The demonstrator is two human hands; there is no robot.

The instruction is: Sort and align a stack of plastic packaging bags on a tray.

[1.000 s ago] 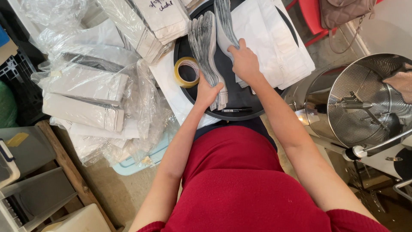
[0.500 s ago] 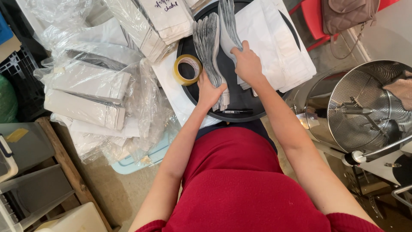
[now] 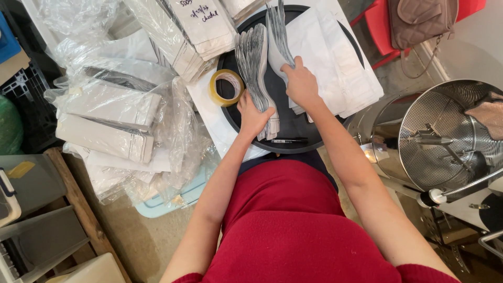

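Observation:
A round black tray sits just beyond my lap. On it lies a fanned row of flat white paper bags. My left hand rests palm-down on the near end of that row, pressing it. My right hand is closed on the edge of one white bag lifted from the row. To the right of it lies a stack of flat white bags. A roll of yellowish tape sits at the tray's left rim. A dark pen lies at the tray's near edge.
Clear plastic packs of white bags pile up at the left, with more bundles behind. A steel perforated drum with a stirring arm stands at the right. A red chair with a brown handbag is at the back right. Grey crates sit lower left.
Both hands stay at the bag row; my right hand has drawn the single bag slightly off the row. The view has shifted a little.

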